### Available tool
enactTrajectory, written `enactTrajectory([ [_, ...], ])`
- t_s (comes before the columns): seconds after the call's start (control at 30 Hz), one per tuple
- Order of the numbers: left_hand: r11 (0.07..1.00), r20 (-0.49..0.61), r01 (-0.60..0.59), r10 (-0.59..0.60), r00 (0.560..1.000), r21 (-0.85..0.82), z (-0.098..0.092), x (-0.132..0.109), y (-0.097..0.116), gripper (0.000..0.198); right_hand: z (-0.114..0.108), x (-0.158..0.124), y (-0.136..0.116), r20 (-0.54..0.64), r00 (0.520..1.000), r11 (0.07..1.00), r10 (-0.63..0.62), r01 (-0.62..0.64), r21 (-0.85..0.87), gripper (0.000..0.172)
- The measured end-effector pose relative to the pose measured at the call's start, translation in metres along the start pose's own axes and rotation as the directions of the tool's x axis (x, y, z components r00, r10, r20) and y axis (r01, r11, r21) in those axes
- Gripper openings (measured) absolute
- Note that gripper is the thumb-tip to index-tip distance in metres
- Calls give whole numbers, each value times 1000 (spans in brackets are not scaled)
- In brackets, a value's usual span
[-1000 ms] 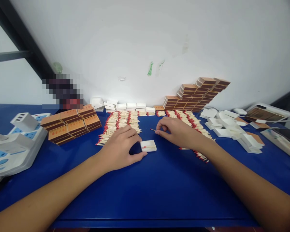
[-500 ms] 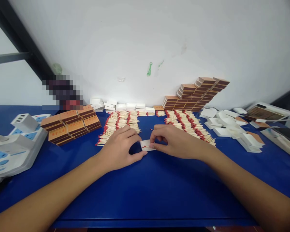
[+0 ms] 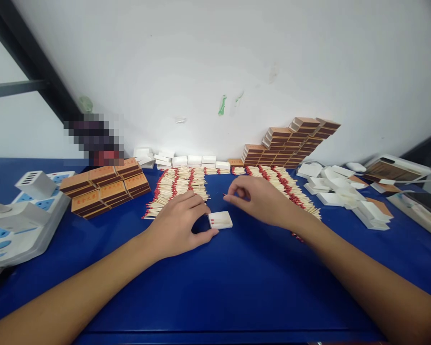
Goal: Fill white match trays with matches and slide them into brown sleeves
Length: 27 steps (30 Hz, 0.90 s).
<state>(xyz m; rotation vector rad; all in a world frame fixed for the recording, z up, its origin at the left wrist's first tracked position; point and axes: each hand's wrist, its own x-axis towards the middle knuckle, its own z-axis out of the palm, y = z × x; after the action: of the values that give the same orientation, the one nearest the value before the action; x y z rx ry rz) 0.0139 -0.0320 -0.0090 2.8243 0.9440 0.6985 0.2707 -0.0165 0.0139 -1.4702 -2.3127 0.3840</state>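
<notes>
A small white matchbox tray (image 3: pixel 225 218) lies on the blue tabletop with a few red-headed matches inside. My left hand (image 3: pixel 181 221) holds the tray's left end between thumb and fingers. Above and to the right of the tray, my right hand (image 3: pixel 260 199) is closed in a pinch on a match (image 3: pixel 224 194); only its red head pokes out past the fingertips. Loose matches lie in rows, one pile (image 3: pixel 179 187) beyond my left hand and another pile (image 3: pixel 287 184) behind my right hand, partly hidden by it.
Orange-and-brown matchboxes (image 3: pixel 107 187) are stacked at left, with a taller stepped stack (image 3: pixel 290 143) against the wall. White trays (image 3: pixel 334 184) lie heaped at right, others (image 3: pixel 194 160) along the wall. A power strip (image 3: pixel 53 206) sits far left, a phone (image 3: pixel 398 167) far right.
My right hand has lifted up and away from the tray, uncovering it and the matches in it. The left hand stays in place on the tray.
</notes>
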Motion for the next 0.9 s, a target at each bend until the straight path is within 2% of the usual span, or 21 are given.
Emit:
enactTrajectory([
  [0.07,1000,-4,-7,7,1000,-2,0,0,0,27,3,7,13,-76,995,992,63,-71,-108,23],
  [0.23,1000,1,1,-1,1000,2,1,-2,-2,29,9,19,38,65,997,988,49,-39,-148,23],
  [0.3,1000,2,5,-5,1000,3,2,-2,-2,29,6,24,43,78,996,982,32,-17,-190,22],
  [0.47,1000,2,5,-5,1000,4,3,-3,-3,29,-6,40,57,-21,998,944,59,-62,-325,15],
  [0.7,1000,10,8,-8,1000,-7,3,-2,-2,29,-6,46,69,-43,998,934,45,-57,-354,11],
  [0.9,1000,5,9,-9,1000,-5,2,-1,-2,27,-4,48,74,-55,998,911,43,-62,-408,19],
])
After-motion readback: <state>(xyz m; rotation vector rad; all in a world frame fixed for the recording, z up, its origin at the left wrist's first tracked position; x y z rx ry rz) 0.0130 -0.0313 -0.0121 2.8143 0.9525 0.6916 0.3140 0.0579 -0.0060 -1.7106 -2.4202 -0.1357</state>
